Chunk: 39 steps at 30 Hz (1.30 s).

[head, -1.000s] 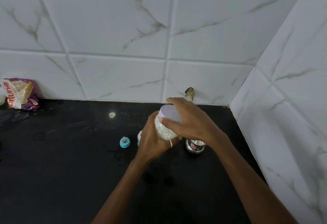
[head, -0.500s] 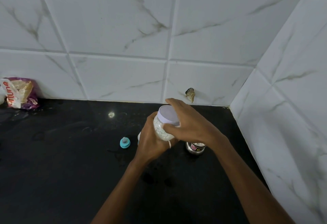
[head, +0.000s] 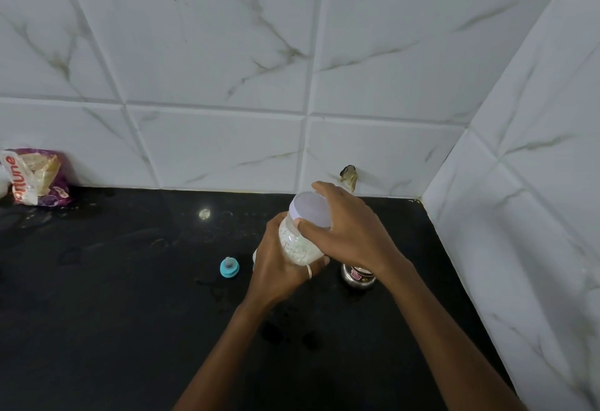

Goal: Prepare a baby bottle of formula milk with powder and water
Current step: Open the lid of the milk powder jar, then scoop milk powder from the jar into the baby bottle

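Little differs from a second ago: the left hand [head: 279,269] still grips the powder jar [head: 297,246], the right hand [head: 352,235] still clasps its lid [head: 310,209].

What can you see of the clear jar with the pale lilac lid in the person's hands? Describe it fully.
The clear plastic jar is round and holds white powder, which shows through its see-through wall. A round, smooth pale lilac lid sits on top. The jar is a little tilted over the black countertop. The left hand grips its body and the right hand grips the lid. Its base is hidden.
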Each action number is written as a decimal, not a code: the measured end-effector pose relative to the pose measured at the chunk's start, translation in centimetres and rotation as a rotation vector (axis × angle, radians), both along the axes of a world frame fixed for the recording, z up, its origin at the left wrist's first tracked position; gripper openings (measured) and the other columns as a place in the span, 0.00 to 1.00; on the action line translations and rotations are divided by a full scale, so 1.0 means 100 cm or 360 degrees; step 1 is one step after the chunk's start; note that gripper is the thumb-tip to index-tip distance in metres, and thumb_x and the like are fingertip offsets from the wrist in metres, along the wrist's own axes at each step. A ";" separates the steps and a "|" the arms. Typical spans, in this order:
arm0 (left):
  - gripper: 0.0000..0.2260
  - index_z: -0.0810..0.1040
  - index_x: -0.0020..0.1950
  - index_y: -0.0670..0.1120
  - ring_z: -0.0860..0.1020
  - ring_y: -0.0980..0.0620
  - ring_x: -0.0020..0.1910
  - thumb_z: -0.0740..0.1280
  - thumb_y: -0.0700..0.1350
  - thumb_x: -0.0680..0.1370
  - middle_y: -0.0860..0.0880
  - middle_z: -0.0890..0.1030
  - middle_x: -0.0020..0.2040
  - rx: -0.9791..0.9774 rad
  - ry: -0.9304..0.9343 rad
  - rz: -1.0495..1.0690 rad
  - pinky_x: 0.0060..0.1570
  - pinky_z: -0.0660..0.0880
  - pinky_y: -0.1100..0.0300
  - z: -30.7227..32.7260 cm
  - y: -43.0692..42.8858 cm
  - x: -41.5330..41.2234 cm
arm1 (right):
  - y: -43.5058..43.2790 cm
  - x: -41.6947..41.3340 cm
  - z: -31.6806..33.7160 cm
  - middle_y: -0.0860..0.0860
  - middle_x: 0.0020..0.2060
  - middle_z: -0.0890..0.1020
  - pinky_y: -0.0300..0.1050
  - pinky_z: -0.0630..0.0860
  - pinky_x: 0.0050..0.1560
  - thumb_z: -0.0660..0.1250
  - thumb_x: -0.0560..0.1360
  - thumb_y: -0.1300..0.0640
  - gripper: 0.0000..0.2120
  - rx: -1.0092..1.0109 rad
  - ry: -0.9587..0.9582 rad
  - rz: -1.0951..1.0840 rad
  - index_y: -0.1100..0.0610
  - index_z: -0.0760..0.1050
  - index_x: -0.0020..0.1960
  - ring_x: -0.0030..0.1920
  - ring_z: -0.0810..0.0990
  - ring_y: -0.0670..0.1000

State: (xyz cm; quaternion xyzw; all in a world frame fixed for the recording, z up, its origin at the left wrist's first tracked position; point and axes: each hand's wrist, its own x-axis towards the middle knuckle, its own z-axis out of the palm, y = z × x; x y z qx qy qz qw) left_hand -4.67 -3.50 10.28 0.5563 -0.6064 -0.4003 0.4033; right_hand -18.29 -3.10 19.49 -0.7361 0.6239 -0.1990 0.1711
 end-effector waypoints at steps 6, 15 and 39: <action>0.31 0.77 0.65 0.54 0.83 0.50 0.59 0.84 0.53 0.65 0.52 0.83 0.58 -0.0207 0.0076 -0.0023 0.58 0.81 0.46 -0.025 0.000 0.012 | -0.001 -0.016 -0.015 0.47 0.75 0.71 0.51 0.73 0.66 0.68 0.76 0.37 0.37 -0.0103 -0.0216 -0.0132 0.50 0.62 0.79 0.70 0.72 0.50; 0.40 0.73 0.69 0.57 0.76 0.47 0.68 0.84 0.63 0.61 0.56 0.79 0.65 -0.0172 -0.0020 0.0051 0.68 0.74 0.42 -0.060 0.013 0.011 | 0.031 -0.052 -0.080 0.48 0.73 0.69 0.47 0.74 0.62 0.70 0.76 0.40 0.35 -0.0031 -0.0358 -0.0432 0.50 0.63 0.78 0.68 0.73 0.50; 0.45 0.61 0.61 0.79 0.74 0.55 0.69 0.84 0.57 0.56 0.57 0.73 0.67 0.0182 -0.0051 0.0131 0.67 0.75 0.46 -0.117 0.098 -0.013 | 0.097 -0.085 -0.254 0.53 0.71 0.71 0.52 0.71 0.64 0.68 0.76 0.38 0.34 0.0448 0.0261 -0.0452 0.51 0.65 0.76 0.68 0.69 0.57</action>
